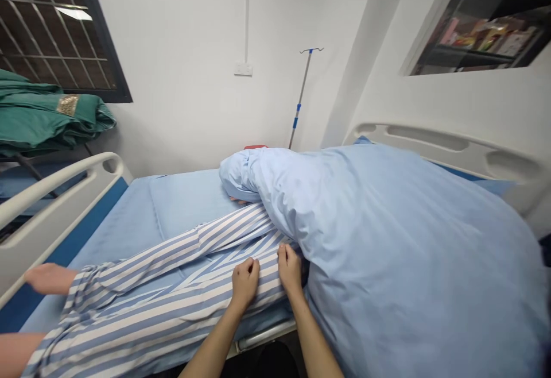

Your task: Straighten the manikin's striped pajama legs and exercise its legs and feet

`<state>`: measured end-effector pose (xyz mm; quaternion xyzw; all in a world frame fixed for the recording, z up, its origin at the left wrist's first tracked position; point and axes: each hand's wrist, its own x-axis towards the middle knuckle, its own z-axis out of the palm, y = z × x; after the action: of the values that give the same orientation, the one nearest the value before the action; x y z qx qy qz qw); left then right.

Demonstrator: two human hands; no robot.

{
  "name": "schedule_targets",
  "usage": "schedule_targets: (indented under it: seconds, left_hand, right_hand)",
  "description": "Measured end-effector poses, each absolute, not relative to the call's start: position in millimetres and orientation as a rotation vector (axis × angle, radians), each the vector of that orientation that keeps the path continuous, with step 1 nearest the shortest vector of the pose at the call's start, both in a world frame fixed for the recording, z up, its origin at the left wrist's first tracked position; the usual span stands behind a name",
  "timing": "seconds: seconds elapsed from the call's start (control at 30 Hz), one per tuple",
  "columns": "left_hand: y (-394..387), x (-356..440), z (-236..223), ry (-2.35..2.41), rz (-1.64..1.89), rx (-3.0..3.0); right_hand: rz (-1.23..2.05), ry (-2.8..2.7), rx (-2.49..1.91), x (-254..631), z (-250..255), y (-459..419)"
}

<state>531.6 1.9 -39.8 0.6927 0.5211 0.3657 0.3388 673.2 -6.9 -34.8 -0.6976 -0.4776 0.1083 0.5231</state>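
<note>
A figure in a blue-and-white striped garment (172,286) lies along a hospital bed (142,217); whether it is a person or a manikin I cannot tell. My left hand (244,282) is closed, gripping the striped cloth near the bed's near edge. Right beside it, my right hand (290,267) also pinches the striped cloth, where it meets a light blue blanket (387,240) heaped over the figure's right part. The figure's bare hand (47,278) lies at the left by the side rail.
A white side rail (55,194) runs along the bed's far left, and a white end board (451,148) stands at the right. Folded green cloths (47,114) are stacked at far left. An IV pole (301,91) leans by the wall. A shelf (486,33) holds boxes.
</note>
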Motion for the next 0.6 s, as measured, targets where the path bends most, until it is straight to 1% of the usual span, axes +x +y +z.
schedule_targets:
  seconds: [0.1, 0.23, 0.6]
  left_hand:
    - [3.7, 523.3, -38.4, 1.322, 0.928, 1.812]
    - [6.0, 492.4, -40.7, 1.357, 0.909, 1.792]
    - [-7.8, 310.5, -40.6, 1.616, 0.964, 1.663]
  right_hand:
    - [0.150, -1.256, -1.708, 672.7, -47.7, -6.0]
    - [0.089, -1.326, -1.723, 673.4, -49.8, -8.1]
    - [-0.055, -1.424, -1.854, 671.4, -52.2, -5.7]
